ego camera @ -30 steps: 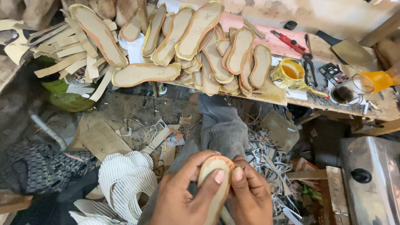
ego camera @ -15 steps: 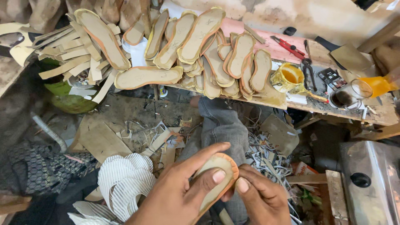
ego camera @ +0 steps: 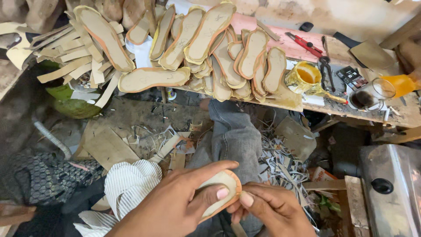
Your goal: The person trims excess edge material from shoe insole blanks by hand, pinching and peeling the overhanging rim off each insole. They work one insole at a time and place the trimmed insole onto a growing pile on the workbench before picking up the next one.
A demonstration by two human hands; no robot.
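shoe insole (ego camera: 219,191), tan with an orange rim, held low in the view above the denim-clad knee (ego camera: 232,136). left hand (ego camera: 175,204) wraps it, thumb across the face. right hand (ego camera: 272,210) pinches its toe edge. beyond: workbench (ego camera: 285,98) stacked with insoles (ego camera: 210,48), yellow glue tin (ego camera: 305,77), red cutter (ego camera: 302,43).

One small dark rectangular packet (ego camera: 351,77) with a pale label lies flat on the tabletop (ego camera: 394,115), right side, between yellow pot (ego camera: 305,77) and glass (ego camera: 372,93). No signs or screens.
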